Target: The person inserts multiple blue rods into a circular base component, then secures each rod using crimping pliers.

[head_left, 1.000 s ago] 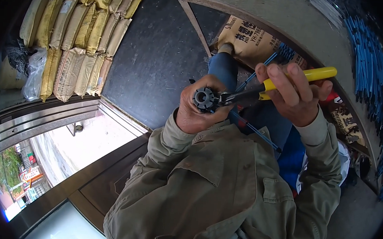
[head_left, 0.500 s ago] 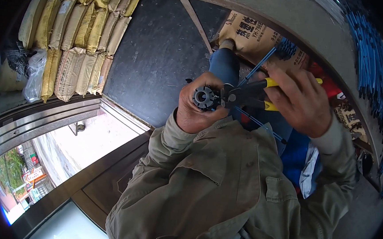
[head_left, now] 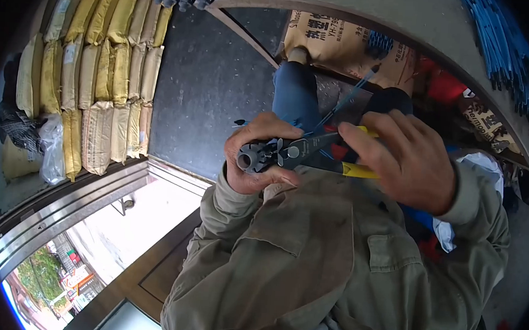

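My left hand is wrapped round a dark grey, ribbed cylindrical part with a hollow round end turned up toward me. In my right hand is a pair of pliers with black jaws and yellow handles. Their jaws meet the side of the ribbed part, beside my left fingers; what exactly they grip is too small to tell. A thin blue rod with a dark tip slants up and away behind the pliers. A small black tip pokes out beyond my left hand.
Stacked yellow and tan sacks stand at far left, by a clear plastic bag. A bench curves across the top right, carrying bundles of blue rods. Beneath it lies a printed brown sack. An open doorway is at lower left.
The view has shifted. In the picture, both hands, the ribbed part and the pliers sit a little lower, and the left hand further left. The pliers' jaws stay against the part.
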`<state>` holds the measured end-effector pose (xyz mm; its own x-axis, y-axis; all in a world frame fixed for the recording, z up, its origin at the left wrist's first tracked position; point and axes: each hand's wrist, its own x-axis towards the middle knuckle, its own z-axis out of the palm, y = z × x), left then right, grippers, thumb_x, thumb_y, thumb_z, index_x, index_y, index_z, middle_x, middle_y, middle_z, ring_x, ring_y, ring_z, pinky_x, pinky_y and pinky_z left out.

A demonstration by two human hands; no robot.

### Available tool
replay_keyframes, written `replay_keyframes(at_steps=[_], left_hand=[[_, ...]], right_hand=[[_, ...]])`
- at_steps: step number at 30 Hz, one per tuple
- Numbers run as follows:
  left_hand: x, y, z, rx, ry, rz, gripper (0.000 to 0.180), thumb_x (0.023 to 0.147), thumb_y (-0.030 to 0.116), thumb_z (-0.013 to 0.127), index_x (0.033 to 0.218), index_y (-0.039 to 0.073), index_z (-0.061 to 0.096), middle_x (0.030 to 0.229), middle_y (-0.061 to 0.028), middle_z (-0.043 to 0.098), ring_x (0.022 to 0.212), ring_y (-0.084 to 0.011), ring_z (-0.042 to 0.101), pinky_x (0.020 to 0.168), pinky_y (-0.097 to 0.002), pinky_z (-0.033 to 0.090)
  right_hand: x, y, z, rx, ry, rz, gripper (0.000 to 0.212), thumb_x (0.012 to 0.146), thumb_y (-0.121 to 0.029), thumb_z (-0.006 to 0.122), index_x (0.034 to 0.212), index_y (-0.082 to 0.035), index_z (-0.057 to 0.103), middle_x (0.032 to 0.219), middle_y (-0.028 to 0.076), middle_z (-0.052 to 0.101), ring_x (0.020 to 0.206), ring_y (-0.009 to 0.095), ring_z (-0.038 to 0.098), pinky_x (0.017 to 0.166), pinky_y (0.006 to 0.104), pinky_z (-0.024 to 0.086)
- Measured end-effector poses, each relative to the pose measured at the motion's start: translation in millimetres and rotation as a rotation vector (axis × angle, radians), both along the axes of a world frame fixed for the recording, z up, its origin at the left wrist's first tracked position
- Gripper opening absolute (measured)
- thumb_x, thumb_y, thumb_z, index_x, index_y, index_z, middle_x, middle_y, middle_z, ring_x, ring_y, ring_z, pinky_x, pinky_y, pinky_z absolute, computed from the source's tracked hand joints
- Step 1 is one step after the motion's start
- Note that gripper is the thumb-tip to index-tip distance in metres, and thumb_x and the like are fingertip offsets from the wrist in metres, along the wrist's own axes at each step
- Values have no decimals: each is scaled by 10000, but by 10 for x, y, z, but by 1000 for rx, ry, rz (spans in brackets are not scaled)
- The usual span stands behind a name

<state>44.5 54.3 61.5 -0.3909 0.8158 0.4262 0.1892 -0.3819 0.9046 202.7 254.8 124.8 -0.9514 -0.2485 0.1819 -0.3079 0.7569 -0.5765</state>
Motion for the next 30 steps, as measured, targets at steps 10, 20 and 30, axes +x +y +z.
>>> replay_keyframes(at_steps=[10, 20, 30], left_hand=[[-159, 102, 87, -6, 139, -214, 575, 508, 241, 863, 966, -15, 627, 884, -103, 647, 707, -201, 582, 639, -317, 431], [-167, 92, 137, -40, 51, -148, 640, 522, 355, 851, 966, -38, 610, 856, -130, 652, 702, -212, 566, 631, -336, 409], [-75, 100, 48, 37, 18, -67, 575, 517, 233, 860, 975, -10, 615, 903, -110, 640, 759, -203, 576, 675, -306, 430]], right_hand=[[-186, 367, 4, -1160, -1504, 342, 594, 797, -183, 661, 1282, -24, 357, 1051, 212, 556, 790, 275, 643, 597, 325, 501], [-199, 385, 229, -472, -966, 50, 685, 727, -129, 713, 1290, 0, 344, 1120, 241, 529, 806, 281, 638, 656, 324, 529], [50, 118, 183, 199, -41, 15, 390, 717, -150, 669, 1061, -7, 552, 1120, 175, 489, 891, 240, 558, 670, 370, 480]])
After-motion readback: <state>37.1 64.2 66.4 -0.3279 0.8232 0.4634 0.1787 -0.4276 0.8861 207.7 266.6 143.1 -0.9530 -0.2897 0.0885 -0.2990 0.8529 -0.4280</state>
